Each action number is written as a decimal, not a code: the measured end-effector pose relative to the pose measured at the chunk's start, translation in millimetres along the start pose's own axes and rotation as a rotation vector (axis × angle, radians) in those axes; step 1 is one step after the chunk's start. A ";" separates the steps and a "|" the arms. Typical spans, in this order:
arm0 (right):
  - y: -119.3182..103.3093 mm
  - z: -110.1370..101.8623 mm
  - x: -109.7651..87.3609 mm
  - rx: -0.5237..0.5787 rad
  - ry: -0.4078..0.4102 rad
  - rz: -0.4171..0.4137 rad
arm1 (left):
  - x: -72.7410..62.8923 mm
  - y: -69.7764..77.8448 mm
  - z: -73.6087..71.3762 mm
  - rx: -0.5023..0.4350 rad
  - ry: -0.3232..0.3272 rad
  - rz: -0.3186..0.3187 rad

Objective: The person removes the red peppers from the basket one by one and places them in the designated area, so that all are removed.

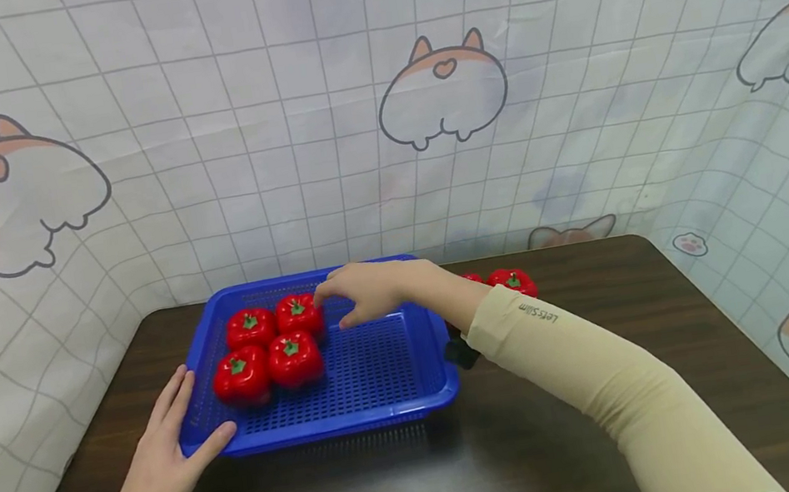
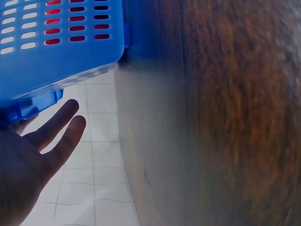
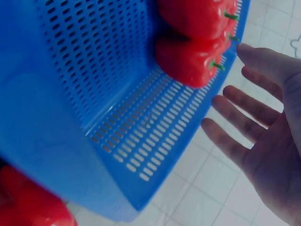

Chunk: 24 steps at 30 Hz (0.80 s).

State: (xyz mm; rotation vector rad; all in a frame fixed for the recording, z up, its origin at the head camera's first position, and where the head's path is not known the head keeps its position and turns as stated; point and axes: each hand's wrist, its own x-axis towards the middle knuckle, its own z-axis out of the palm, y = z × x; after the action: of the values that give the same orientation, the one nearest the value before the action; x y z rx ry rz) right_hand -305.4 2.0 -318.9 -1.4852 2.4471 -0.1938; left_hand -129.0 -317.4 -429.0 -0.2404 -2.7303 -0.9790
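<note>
Several red bell peppers [image 1: 295,359] with green stems stand grouped in the left half of a blue perforated basket [image 1: 402,410]. My left hand [image 1: 160,460] lies against the basket's front left corner, thumb on the rim and fingers spread along the outer side. In the left wrist view those fingers [image 2: 66,141] are loosely extended beside the basket wall. Above the basket, my right hand [image 1: 366,290] hovers just right of the back pepper [image 1: 300,316]. The right wrist view shows its fingers [image 3: 244,115] apart and relaxed, with nothing between them.
More red bell peppers [image 1: 513,281] sit on the dark wooden table [image 1: 581,388] right of the basket, partly hidden behind the right forearm. A black object [image 1: 461,353] shows beneath the right wrist. A white grid-patterned cloth [image 1: 322,164] rises behind the table.
</note>
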 end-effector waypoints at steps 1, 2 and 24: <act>-1.9 1.0 3.3 0.002 -0.008 -0.010 | -0.2 -0.2 0.2 -0.002 0.001 0.000; -4.4 1.5 6.4 0.007 -0.018 -0.018 | -0.6 -0.6 0.4 -0.001 0.002 0.001; -45.0 26.3 51.6 -0.072 -0.167 0.016 | -0.5 0.0 0.4 -0.017 0.004 -0.015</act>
State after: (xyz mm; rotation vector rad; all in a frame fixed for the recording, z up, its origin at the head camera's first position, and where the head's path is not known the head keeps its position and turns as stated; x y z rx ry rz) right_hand -282.0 -63.9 -340.9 -1.4479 2.3540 0.0218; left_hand -128.6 -317.2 -429.4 -0.2208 -2.7251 -1.0062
